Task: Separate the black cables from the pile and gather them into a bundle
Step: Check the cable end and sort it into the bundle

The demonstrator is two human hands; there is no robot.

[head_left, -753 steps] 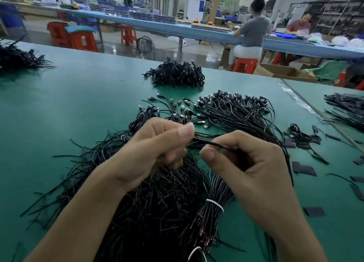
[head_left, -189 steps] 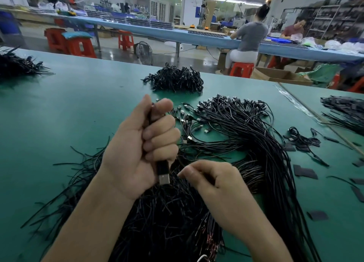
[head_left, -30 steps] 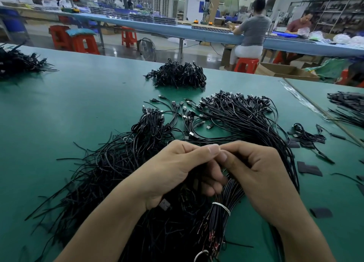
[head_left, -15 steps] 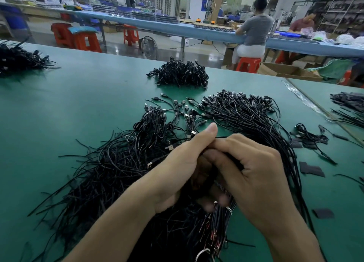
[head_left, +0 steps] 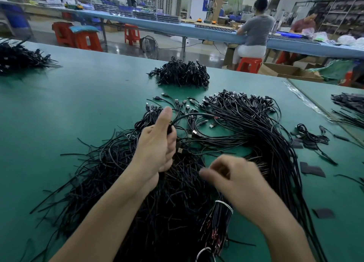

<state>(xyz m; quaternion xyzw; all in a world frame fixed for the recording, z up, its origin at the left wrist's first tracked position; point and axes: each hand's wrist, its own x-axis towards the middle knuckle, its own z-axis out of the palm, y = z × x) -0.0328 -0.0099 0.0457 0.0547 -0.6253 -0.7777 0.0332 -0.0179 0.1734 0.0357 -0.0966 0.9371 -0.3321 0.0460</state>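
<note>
A big pile of loose black cables [head_left: 262, 135] with USB plugs spreads over the green table [head_left: 78, 108]. My left hand [head_left: 157, 143] is raised over the pile, thumb up, its fingers curled round a small bunch of black cables [head_left: 189, 115] that arcs off to the right. My right hand [head_left: 236, 179] is lower and to the right, blurred, fingers curled down into the cables; what it holds is unclear. A tied bunch with a white band [head_left: 224, 204] lies under my right wrist.
A heap of coiled cables [head_left: 181, 74] sits at the table's far edge, another heap [head_left: 17, 58] at far left, more cables [head_left: 348, 108] at far right. Dark flat patches [head_left: 313, 170] and a few loose cables [head_left: 313, 137] lie to the right. Two people sit at a blue bench behind.
My hands, pressed together half a second ago, have come apart. The left rose and went left with a bunch of cables; the right dropped toward the pile.
</note>
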